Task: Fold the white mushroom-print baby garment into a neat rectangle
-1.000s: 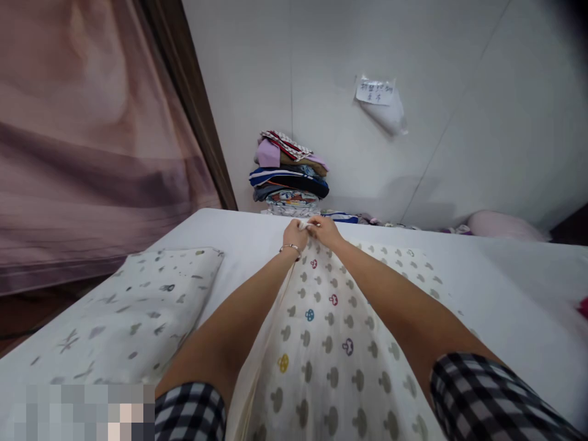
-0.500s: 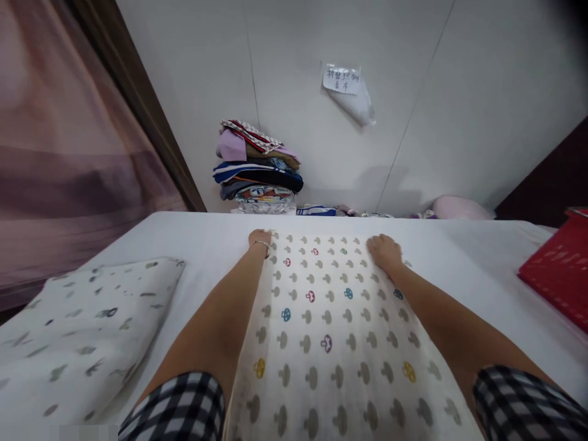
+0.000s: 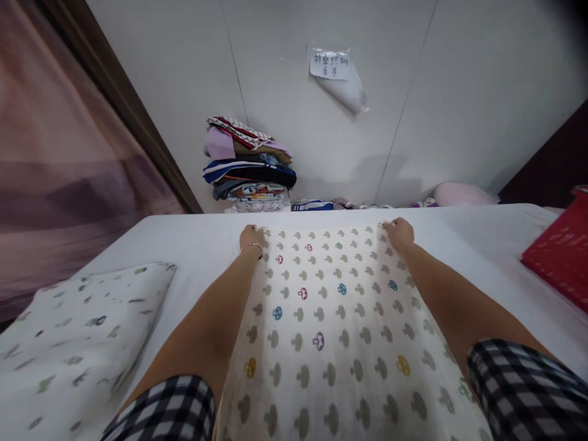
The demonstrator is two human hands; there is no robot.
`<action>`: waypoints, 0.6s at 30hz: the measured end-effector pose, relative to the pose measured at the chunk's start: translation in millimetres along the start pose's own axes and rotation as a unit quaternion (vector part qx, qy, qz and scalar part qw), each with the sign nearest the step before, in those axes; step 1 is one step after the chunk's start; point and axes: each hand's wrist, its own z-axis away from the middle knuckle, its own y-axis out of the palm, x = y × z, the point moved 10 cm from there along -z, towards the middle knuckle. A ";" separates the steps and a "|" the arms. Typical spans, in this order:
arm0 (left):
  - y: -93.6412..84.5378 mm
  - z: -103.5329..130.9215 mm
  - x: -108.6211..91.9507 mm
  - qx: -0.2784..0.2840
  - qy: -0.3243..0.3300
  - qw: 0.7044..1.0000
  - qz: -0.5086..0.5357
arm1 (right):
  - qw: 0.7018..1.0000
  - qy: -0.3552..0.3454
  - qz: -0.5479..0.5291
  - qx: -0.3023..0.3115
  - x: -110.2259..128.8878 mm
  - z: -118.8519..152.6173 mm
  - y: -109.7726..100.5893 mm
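A cream cloth printed with grey mushrooms and a few coloured ones stretches from the near edge of view toward the far side of the white table. My left hand is closed on its far left corner; a thin bracelet circles that wrist. At the far right corner, my right hand pinches the cloth's edge. Between the two hands the far edge runs nearly straight. The cloth's near end passes out of the frame at the bottom.
A folded white cloth with dark prints lies on the white table at left. A red box-like object stands at right. Behind the table are stacked folded fabrics, a pink rounded item and a wall with a paper sign.
My right hand has moved right and taken the cloth's far corner, spreading its far edge wider. My left hand stays at the left corner. The view has shifted slightly.
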 end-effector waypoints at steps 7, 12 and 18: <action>18.1 5.3 -5.4 0.017 0.007 0.992 -0.126 | 0.998 -0.039 0.045 -0.026 -1.4 2.9 11.9; 9.6 9.2 -12.7 0.016 0.007 0.982 -0.190 | 0.997 -0.049 0.062 -0.024 1.9 5.8 8.5; 22.2 45.7 -65.8 0.027 0.205 0.937 -0.283 | 0.948 -0.309 0.070 -0.024 96.0 64.0 17.5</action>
